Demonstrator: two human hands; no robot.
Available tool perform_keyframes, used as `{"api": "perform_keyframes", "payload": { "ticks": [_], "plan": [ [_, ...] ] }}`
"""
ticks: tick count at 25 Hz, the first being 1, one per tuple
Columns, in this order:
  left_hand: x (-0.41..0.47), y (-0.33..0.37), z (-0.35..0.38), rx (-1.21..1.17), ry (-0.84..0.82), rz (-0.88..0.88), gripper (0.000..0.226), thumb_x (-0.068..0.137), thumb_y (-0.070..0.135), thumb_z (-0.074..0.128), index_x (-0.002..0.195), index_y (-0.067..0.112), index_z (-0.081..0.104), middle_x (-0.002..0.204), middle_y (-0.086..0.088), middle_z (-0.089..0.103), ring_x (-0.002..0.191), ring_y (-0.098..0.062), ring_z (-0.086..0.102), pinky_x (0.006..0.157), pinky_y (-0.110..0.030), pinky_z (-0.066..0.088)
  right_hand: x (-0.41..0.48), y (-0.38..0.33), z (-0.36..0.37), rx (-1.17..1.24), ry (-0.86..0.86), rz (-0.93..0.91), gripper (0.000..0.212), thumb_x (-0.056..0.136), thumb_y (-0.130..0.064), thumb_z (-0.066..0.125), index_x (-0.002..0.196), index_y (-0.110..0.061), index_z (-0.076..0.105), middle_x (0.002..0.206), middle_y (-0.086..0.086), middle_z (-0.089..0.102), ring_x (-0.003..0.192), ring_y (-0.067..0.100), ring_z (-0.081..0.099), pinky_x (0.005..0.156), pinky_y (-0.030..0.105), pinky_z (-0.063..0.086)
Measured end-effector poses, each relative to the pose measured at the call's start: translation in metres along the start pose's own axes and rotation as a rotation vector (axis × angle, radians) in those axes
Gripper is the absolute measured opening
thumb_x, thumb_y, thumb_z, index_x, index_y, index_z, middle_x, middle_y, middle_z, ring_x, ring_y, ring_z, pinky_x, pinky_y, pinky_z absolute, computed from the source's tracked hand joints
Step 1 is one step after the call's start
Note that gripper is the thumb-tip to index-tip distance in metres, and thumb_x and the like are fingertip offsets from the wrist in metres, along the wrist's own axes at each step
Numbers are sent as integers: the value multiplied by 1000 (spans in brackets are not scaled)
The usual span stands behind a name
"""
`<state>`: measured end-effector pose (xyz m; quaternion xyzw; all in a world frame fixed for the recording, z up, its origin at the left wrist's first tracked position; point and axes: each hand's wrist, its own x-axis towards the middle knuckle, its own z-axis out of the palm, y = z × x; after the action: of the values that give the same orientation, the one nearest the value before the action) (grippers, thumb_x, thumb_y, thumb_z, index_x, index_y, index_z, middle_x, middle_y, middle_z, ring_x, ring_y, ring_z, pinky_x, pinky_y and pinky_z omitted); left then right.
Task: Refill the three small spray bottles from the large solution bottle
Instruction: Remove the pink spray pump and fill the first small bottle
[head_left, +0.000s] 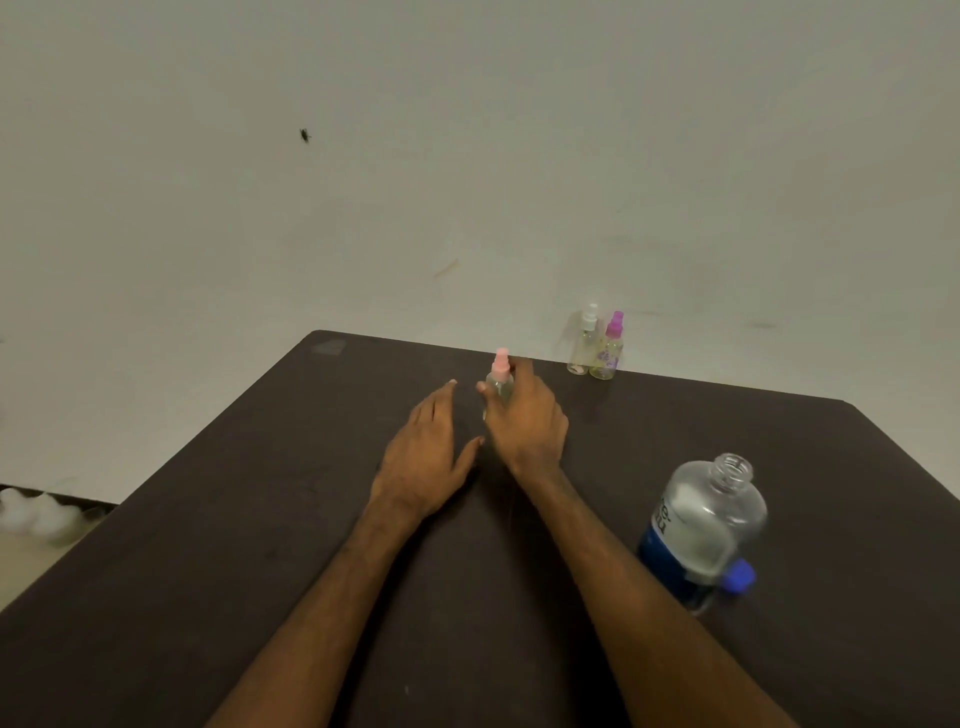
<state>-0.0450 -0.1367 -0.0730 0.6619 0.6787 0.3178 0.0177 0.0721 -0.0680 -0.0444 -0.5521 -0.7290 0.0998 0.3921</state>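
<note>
We are gripping the pink-topped spray bottle (500, 383) in our right hand (527, 421), fingers curled round its body, out toward the far side of the table (208, 519). Our left hand (428, 447) is lying open just beside it, fingers straight, holding nothing.

The large solution bottle (701, 525) is standing uncapped near our right forearm, with its blue cap (737, 573) lying at its base. That is where we are seeing the main risk: a careless pull back of that arm could knock the open bottle over and spill the solution.

The small bottle looks light, so we are also expecting dribbles when pouring from such a wide mouth. The white-topped bottle (584, 340) and purple-topped bottle (609, 345) are standing side by side at the table's far edge, where a nudge could topple them.
</note>
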Motion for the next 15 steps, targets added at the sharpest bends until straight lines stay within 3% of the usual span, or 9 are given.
{"api": "perform_keyframes", "payload": {
  "ticks": [3,6,10,13,15],
  "plan": [
    [-25,13,-12,-114,-18,33,76,94,36,63,155,14,24,156,1,38,139,-14,42,111,-32,38,-48,-3,-29,20,-65,-102,40,93,-51,55,123,-25,50,112,-5,64,99,14,63,77,31,47],
    [-60,33,-19,-397,25,57,59,93,19,63,146,28,39,131,20,58,111,0,61,95,-33,53,-87,-3,-56,89,-132,-199,38,92,-52,57,123,-30,51,112,-12,62,95,5,60,77,26,50],
    [-99,46,-22,-510,28,28,46,90,20,65,133,30,51,109,14,70,92,-7,69,80,-39,58,-136,4,-79,356,-150,-201,32,87,-49,65,115,-35,56,95,-17,59,83,2,59,69,17,49],
    [-121,53,-27,-222,93,121,42,85,50,58,119,26,60,108,13,68,94,-7,63,79,-32,53,-154,19,-94,549,-127,-209,19,88,-42,67,103,-30,63,85,-10,63,76,14,61,65,27,51],
    [-128,56,-26,37,139,230,47,84,54,55,119,22,61,108,8,65,94,-13,59,78,-27,44,-156,26,-102,681,-103,-147,14,91,-35,67,96,-22,69,83,-7,69,76,14,65,65,27,53]
  ]
}}
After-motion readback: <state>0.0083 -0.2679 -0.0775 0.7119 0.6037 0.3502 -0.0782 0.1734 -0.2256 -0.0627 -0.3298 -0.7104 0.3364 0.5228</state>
